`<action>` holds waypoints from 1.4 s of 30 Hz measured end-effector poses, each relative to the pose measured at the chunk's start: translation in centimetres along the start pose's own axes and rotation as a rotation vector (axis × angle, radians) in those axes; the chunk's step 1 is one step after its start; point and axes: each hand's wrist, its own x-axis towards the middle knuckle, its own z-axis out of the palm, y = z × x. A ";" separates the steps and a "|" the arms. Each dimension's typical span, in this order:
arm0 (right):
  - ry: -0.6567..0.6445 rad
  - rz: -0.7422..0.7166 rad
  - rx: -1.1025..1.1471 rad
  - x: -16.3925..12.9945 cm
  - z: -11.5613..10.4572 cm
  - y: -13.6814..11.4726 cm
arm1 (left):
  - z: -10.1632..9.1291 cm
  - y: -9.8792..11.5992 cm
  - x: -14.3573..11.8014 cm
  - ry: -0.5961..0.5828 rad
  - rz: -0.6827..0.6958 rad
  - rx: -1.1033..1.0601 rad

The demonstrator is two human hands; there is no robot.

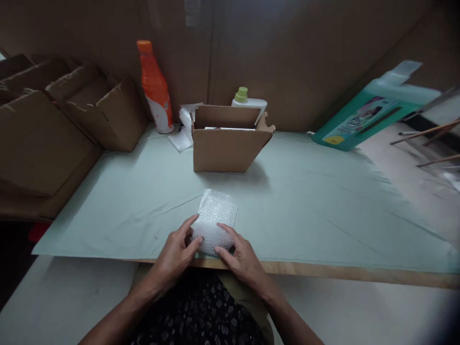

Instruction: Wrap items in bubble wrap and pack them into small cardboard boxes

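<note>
A sheet of clear bubble wrap [216, 207] lies near the front edge of the table, its near part folded or rolled into a bulge. My left hand [178, 249] grips the left side of that bulge between thumb and fingers. On the right side, my right hand [237, 251] holds it the same way, thumb near the table edge and index finger on top. Whether anything is inside the folded part cannot be made out. Beyond the wrap stands an open cardboard box [223, 151] with something white and flat showing inside.
Behind the box are a white bottle with a green cap [247, 100] and more bubble wrap [182, 139]. An orange bottle [155, 88] stands at the back left, beside several cardboard boxes [108, 115]. At the back right a green liquid jug [366, 115] appears tilted.
</note>
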 end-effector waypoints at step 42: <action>0.107 -0.313 -0.294 0.6 -0.7 -0.5 | 1.6 -1.4 1.5 0.156 0.647 0.383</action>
